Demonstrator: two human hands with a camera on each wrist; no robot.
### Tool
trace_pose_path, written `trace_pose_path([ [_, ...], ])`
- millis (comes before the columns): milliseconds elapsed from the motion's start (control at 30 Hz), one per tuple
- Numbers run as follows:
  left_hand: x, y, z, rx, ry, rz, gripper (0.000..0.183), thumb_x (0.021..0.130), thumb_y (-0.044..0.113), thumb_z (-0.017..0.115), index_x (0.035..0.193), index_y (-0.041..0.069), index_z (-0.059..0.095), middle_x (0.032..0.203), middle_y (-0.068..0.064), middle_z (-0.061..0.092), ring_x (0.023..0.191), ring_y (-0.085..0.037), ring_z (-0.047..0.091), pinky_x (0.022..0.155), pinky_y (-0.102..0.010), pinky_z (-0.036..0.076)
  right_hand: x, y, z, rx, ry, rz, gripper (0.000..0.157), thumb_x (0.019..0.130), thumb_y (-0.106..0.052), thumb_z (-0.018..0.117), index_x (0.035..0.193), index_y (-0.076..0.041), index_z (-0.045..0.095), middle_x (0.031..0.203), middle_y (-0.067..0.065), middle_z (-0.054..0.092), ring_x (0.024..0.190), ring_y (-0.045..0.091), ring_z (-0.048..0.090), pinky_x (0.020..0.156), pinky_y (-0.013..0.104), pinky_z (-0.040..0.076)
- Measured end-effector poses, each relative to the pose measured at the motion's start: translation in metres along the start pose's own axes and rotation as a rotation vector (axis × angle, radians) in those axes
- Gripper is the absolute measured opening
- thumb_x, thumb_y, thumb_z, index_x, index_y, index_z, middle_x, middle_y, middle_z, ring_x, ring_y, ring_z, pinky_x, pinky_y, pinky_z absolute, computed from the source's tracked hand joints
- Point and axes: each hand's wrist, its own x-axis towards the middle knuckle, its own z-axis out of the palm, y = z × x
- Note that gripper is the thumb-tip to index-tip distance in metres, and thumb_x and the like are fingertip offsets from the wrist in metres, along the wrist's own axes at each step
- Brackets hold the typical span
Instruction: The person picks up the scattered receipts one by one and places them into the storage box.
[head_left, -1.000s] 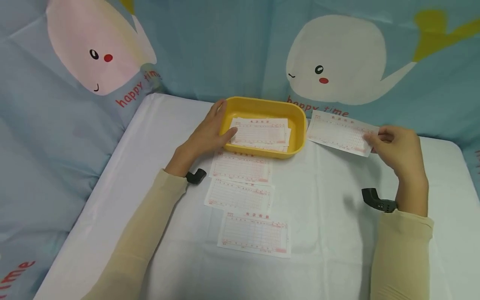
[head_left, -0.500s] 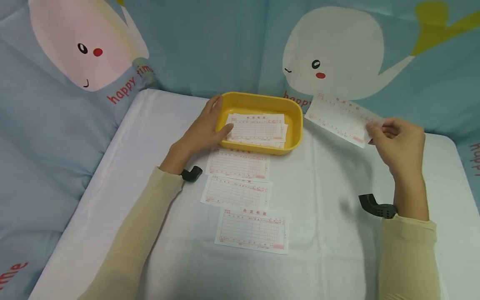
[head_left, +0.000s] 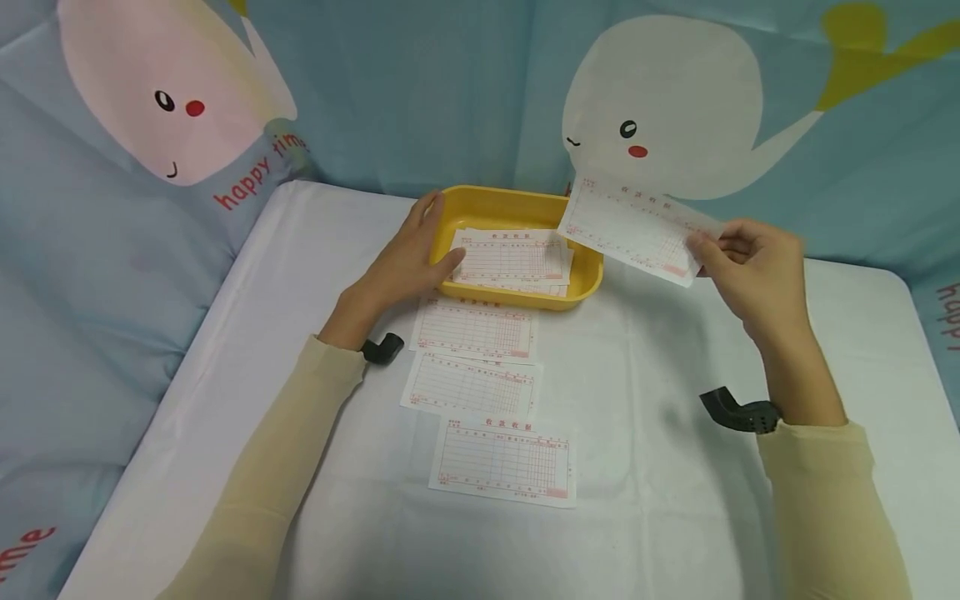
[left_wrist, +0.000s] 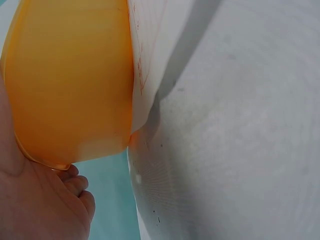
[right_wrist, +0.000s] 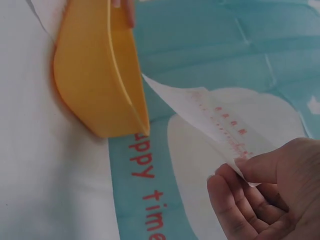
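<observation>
My right hand (head_left: 757, 271) pinches a receipt slip (head_left: 633, 227), white with red print, by its right end between thumb and fingers. The slip is raised and tilted, its left corner overlapping the right rim of the yellow plastic basket (head_left: 517, 218) in the head view. In the right wrist view the slip (right_wrist: 200, 117) bends slightly beside the basket (right_wrist: 90, 75). My left hand (head_left: 405, 258) holds the basket's left end, thumb over the front rim. Several similar slips (head_left: 512, 258) lie stacked inside the basket. The left wrist view shows the basket's outer wall (left_wrist: 70, 85).
Three more slips lie in a column in front of the basket: a far slip (head_left: 476, 329) next to the basket, a middle slip (head_left: 471, 385) and a near slip (head_left: 502, 462). A white cloth (head_left: 675, 500) covers the table. Blue printed curtains (head_left: 420, 92) hang behind and left.
My right hand has lifted the slip and carried it left, from beside the basket to over its right rim. The left hand stays on the basket; the view has shifted slightly.
</observation>
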Motion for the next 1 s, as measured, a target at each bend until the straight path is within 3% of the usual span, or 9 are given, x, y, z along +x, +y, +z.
trace_pose_path([
  [533, 0.0, -0.002, 0.0, -0.007, 0.002, 0.024, 0.094, 0.105, 0.053, 0.052, 0.172, 0.012, 0.0, 0.181, -0.003, -0.002, 0.166, -0.03, 0.019, 0.133, -0.053, 0.024, 0.021, -0.022, 0.028, -0.03, -0.177, 0.039, 0.034, 0.098, -0.031, 0.075, 0.105, 0.002, 0.069, 0.084, -0.02, 0.071, 0.069, -0.004, 0.072, 0.069, 0.01, 0.057],
  [800, 0.0, 0.0, 0.001, 0.007, 0.003, 0.011, 0.094, 0.105, 0.052, 0.052, 0.172, 0.012, 0.001, 0.181, -0.003, -0.001, 0.165, -0.031, 0.02, 0.133, -0.053, 0.026, 0.023, -0.03, 0.05, -0.03, -0.248, 0.023, 0.034, 0.099, -0.029, 0.075, 0.111, 0.003, 0.071, 0.102, 0.003, 0.078, 0.075, 0.0, 0.073, 0.071, 0.012, 0.058],
  [1000, 0.001, 0.001, 0.001, 0.007, 0.005, 0.014, 0.094, 0.105, 0.051, 0.052, 0.172, 0.01, 0.001, 0.181, -0.006, -0.001, 0.165, -0.032, 0.02, 0.133, -0.053, 0.025, 0.029, -0.039, 0.062, -0.096, -0.283, 0.027, 0.037, 0.1, -0.033, 0.073, 0.116, 0.0, 0.072, 0.109, 0.012, 0.078, 0.076, 0.005, 0.071, 0.069, 0.012, 0.056],
])
